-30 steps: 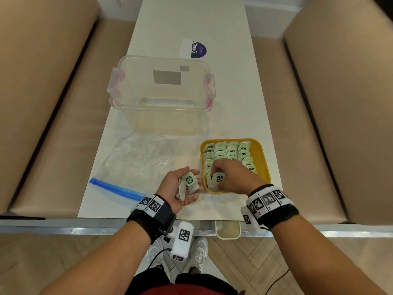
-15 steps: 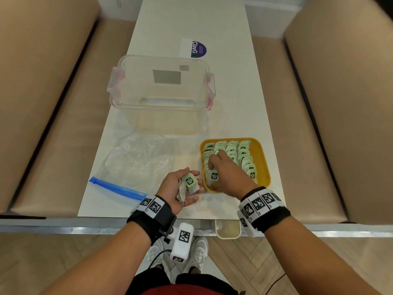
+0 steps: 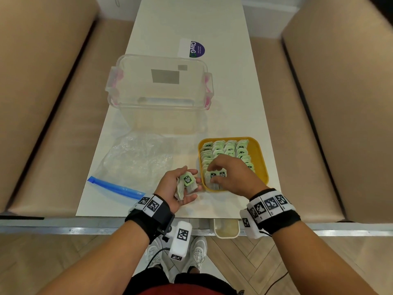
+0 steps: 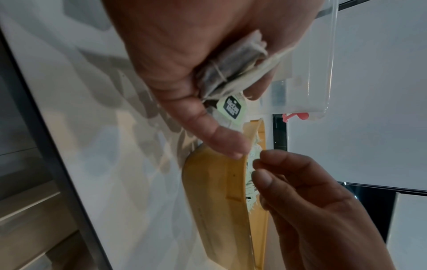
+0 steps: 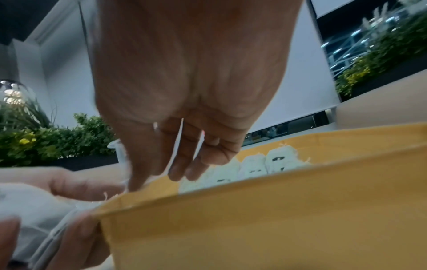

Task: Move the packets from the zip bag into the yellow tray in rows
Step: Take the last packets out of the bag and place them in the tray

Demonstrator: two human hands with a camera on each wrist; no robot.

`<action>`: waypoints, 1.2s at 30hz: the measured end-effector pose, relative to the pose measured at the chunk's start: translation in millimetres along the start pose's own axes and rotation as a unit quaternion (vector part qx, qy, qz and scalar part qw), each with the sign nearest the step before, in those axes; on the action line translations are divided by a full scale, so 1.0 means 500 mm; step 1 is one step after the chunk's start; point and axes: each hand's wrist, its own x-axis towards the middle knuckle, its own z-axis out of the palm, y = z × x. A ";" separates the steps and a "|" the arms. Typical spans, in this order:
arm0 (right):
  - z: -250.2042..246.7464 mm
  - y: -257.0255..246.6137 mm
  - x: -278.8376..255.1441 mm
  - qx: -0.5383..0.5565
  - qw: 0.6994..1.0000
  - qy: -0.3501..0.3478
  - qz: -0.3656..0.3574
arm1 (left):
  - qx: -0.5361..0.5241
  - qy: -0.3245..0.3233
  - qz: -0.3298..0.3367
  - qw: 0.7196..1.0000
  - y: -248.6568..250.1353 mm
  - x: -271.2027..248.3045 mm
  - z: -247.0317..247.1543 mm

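The yellow tray sits at the near right of the table and holds rows of green-labelled packets. My right hand hovers over its near-left corner with fingers loosely bent down; the fingertips touch the nearest packets and grip nothing that I can see. Just left of the tray, my left hand grips a small bunch of packets, seen close in the left wrist view. The zip bag lies flat and crumpled to the left, its blue zip toward me.
A clear plastic box with pink latches stands behind the bag and tray. A round sticker lies farther back. Beige padded benches flank the narrow table on both sides. A small white cup hangs under the near edge.
My right hand set its packet down in the tray's near-left corner and let go; its fingers lifted slightly. My left hand stayed put with its bunch.
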 end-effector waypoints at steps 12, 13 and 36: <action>0.038 -0.027 -0.003 -0.043 0.996 -0.053 -0.049 | -0.022 0.009 0.013 1.000 0.018 -0.009 -0.022; 0.041 -0.031 0.002 -0.045 0.996 -0.048 -0.053 | -0.026 0.011 0.016 0.999 0.020 -0.011 -0.027; -0.004 -0.113 0.054 0.071 0.997 0.014 0.031 | 0.028 -0.029 0.040 0.998 0.034 -0.035 -0.035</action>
